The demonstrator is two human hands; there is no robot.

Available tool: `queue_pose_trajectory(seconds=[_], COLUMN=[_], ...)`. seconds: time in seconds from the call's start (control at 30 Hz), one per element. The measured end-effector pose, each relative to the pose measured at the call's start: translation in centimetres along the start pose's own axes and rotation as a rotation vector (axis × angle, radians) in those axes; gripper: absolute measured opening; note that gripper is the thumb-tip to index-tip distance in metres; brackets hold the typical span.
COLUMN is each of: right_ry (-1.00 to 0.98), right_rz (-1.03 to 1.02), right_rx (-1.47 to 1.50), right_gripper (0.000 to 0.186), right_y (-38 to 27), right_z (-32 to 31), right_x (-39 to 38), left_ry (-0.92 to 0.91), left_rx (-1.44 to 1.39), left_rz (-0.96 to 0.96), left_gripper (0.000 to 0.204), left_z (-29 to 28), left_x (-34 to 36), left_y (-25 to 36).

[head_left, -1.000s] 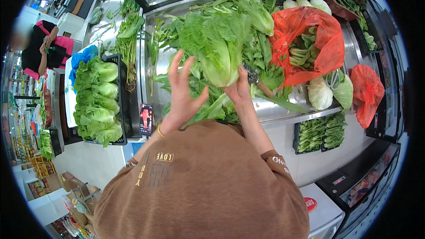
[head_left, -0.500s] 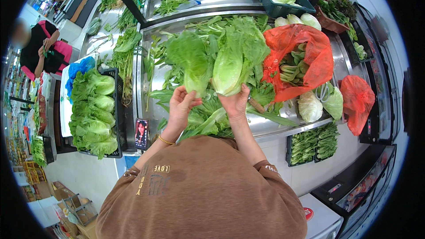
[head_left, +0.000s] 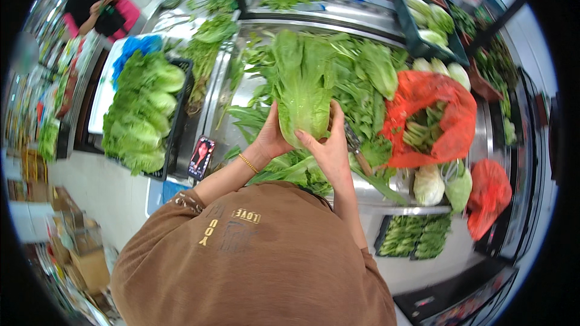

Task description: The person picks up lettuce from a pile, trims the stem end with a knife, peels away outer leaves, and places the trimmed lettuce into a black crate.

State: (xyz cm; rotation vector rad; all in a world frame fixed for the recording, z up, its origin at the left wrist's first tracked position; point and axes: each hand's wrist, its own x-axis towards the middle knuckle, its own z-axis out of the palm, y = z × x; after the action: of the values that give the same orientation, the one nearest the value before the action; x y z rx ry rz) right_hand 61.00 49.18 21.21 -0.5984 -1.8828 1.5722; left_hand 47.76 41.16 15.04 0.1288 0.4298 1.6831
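Note:
A head of green leaf lettuce (head_left: pixel 304 78) stands upright between my two hands, its pale base toward me. My left hand (head_left: pixel 272 136) is curled around the base from the left. On the other side my right hand (head_left: pixel 331 151) grips it, the thumb across the front of the base. Beneath and beyond lie heaped loose greens (head_left: pixel 362 105) on the metal counter. A separate lettuce piece (head_left: pixel 379 67) rests to the right of the held head. Just right of my right hand lies a tool with a wooden handle (head_left: pixel 364 163), partly hidden.
At left is a black crate of lettuces (head_left: pixel 142 115), with a phone (head_left: pixel 200 157) beside it. An open red plastic bag (head_left: pixel 432 118) of greens sits right, with cabbage (head_left: pixel 429 185) below it. A person (head_left: pixel 99 0) stands far left.
Earlier my hands held two lettuce pieces apart, one in each; now both hold a single head. My right hand has moved in toward the left. The view has shifted.

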Motion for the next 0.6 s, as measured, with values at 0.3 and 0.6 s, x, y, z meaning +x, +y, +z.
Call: queue_pose_trajectory(seconds=[0.3,0.6], right_ry=[-0.002,-0.127], right_rz=[-0.377,-0.224], right_rx=[-0.523,-0.362], right_gripper=[0.045,0.028], right_y=[-1.4,0.8], right_z=[4.8,7.5], right_x=[-0.9,-1.5], left_ry=[0.041,0.208], left_rx=[-0.105,0.119], left_rz=[0.23,0.407], left_gripper=[0.097,0.082], left_z=[-3.1,-6.1], left_x=[-4.4,-7.2], left_y=[1.8,1.5])
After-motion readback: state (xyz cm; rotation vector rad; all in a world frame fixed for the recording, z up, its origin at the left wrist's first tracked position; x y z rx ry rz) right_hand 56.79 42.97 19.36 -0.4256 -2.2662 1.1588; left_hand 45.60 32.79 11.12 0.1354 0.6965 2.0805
